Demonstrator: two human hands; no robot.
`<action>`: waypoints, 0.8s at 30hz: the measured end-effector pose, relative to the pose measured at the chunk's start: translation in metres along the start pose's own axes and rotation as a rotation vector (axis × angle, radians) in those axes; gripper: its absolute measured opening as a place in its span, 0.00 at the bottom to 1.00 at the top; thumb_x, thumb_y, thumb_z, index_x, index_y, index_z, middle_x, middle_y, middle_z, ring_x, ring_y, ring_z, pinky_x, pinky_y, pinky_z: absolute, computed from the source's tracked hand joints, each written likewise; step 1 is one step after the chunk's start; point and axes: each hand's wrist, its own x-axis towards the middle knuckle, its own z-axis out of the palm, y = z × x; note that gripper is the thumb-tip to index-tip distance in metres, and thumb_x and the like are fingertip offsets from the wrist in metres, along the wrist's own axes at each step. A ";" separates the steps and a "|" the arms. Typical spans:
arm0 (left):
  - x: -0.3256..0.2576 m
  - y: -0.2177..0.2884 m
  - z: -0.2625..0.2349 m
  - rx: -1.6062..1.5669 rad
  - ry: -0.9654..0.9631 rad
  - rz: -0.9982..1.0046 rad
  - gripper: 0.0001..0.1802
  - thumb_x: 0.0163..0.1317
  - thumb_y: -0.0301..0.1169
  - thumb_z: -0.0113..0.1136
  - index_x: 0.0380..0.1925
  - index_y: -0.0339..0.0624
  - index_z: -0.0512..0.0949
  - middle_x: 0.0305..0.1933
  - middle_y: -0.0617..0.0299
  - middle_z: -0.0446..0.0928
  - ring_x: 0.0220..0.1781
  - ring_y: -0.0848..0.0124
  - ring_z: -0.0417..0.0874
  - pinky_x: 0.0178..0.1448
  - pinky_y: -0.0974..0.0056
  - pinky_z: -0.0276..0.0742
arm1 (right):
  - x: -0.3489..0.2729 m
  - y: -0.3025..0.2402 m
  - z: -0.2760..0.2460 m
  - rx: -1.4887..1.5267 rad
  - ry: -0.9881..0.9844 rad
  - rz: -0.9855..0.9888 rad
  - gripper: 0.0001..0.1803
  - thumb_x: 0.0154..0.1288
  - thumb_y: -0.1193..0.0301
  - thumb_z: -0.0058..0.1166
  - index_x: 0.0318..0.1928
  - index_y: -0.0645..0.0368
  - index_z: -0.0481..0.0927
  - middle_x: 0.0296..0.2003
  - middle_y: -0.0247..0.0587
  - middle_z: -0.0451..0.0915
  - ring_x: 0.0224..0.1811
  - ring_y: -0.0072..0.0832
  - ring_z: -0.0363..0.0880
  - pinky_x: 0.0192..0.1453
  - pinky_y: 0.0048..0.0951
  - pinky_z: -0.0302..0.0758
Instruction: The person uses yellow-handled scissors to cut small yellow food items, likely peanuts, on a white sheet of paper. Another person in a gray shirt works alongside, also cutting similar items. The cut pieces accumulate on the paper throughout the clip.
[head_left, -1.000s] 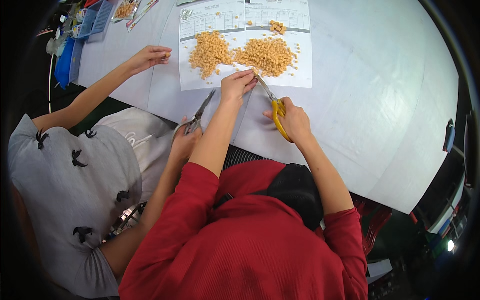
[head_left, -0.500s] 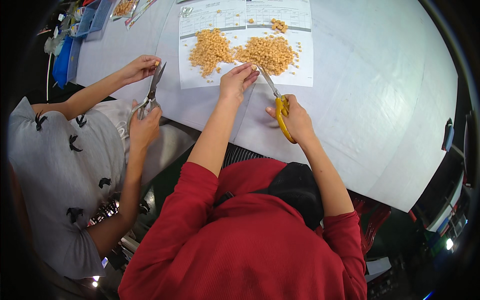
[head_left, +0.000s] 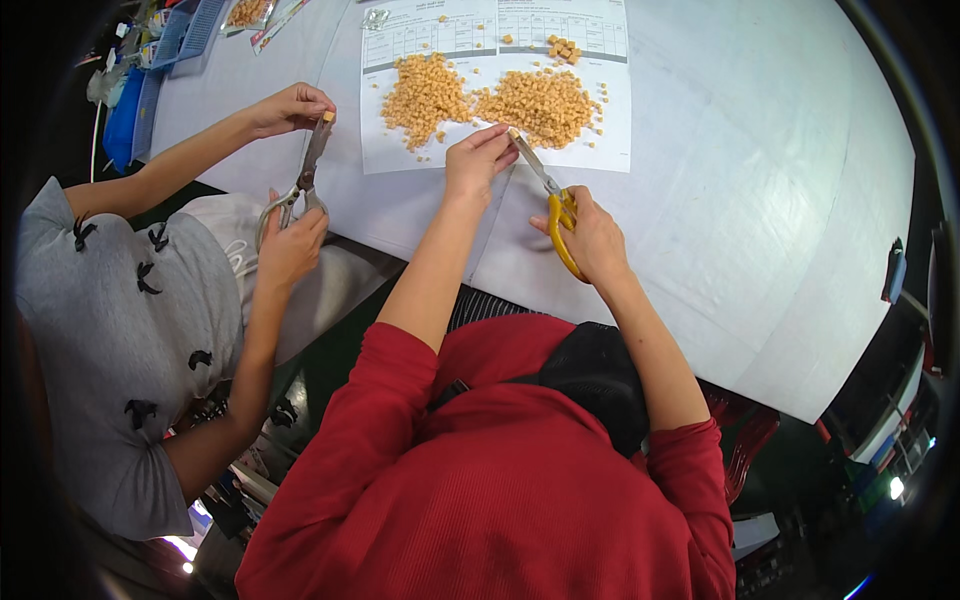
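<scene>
1. Nearest the camera is the person's red sleeved top, both forearms reaching up over the white table.
2. The right hand is closed around the yellow handles of a pair of scissors, whose blades point up and left toward the left hand.
3. The left hand has its fingers pinched together at the blade tips, on a small tan piece too small to make out clearly, at the lower edge of a printed paper sheet.
4. On that sheet lie two heaps of small tan cubes, side by side and almost touching, with loose bits scattered around them; a small cluster of larger cubes sits farther up the sheet.
5. To the left, a co-worker in a grey top holds grey-handled scissors in one hand, the other hand pinching a tan piece at the blade tips.
6. At the far left edge of the table stands a blue tray; its contents cannot be told. Beside it lies a clear packet of tan pieces.
</scene>
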 end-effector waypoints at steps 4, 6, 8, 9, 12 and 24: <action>0.003 -0.003 0.002 -0.009 0.003 -0.002 0.12 0.62 0.20 0.57 0.45 0.27 0.77 0.45 0.51 0.79 0.45 0.64 0.83 0.52 0.61 0.83 | 0.002 0.001 0.001 0.003 0.007 -0.006 0.37 0.52 0.42 0.62 0.48 0.62 0.72 0.36 0.54 0.81 0.39 0.48 0.82 0.40 0.44 0.77; 0.005 -0.004 0.004 0.003 0.011 -0.013 0.12 0.62 0.20 0.57 0.45 0.27 0.77 0.45 0.51 0.79 0.44 0.64 0.83 0.52 0.61 0.83 | 0.006 0.004 0.003 0.005 0.011 -0.012 0.37 0.52 0.42 0.62 0.47 0.62 0.72 0.35 0.54 0.81 0.38 0.48 0.82 0.40 0.44 0.77; 0.006 -0.004 0.008 0.004 0.014 -0.022 0.12 0.62 0.20 0.56 0.45 0.27 0.77 0.46 0.50 0.79 0.44 0.64 0.83 0.52 0.61 0.83 | 0.007 0.005 0.003 0.010 0.029 -0.012 0.36 0.52 0.42 0.62 0.47 0.62 0.72 0.33 0.54 0.82 0.37 0.48 0.82 0.38 0.44 0.77; 0.008 -0.004 0.009 -0.001 0.014 -0.025 0.12 0.62 0.20 0.57 0.46 0.27 0.76 0.46 0.50 0.79 0.44 0.64 0.83 0.52 0.61 0.83 | 0.008 0.006 0.003 0.013 0.038 -0.013 0.36 0.52 0.42 0.62 0.47 0.62 0.72 0.32 0.54 0.82 0.36 0.48 0.82 0.38 0.45 0.77; 0.011 -0.007 0.015 -0.012 0.049 -0.047 0.12 0.62 0.20 0.58 0.45 0.27 0.76 0.45 0.50 0.79 0.44 0.63 0.83 0.52 0.61 0.83 | 0.012 0.008 0.001 0.002 0.039 0.005 0.36 0.51 0.42 0.63 0.46 0.61 0.73 0.30 0.53 0.82 0.33 0.49 0.83 0.36 0.45 0.77; 0.019 -0.012 0.011 -0.055 0.037 -0.049 0.09 0.59 0.19 0.59 0.41 0.29 0.77 0.40 0.52 0.80 0.40 0.64 0.84 0.46 0.64 0.84 | 0.018 0.012 -0.004 0.070 -0.049 0.097 0.38 0.52 0.40 0.61 0.49 0.61 0.72 0.33 0.54 0.82 0.37 0.48 0.83 0.39 0.44 0.77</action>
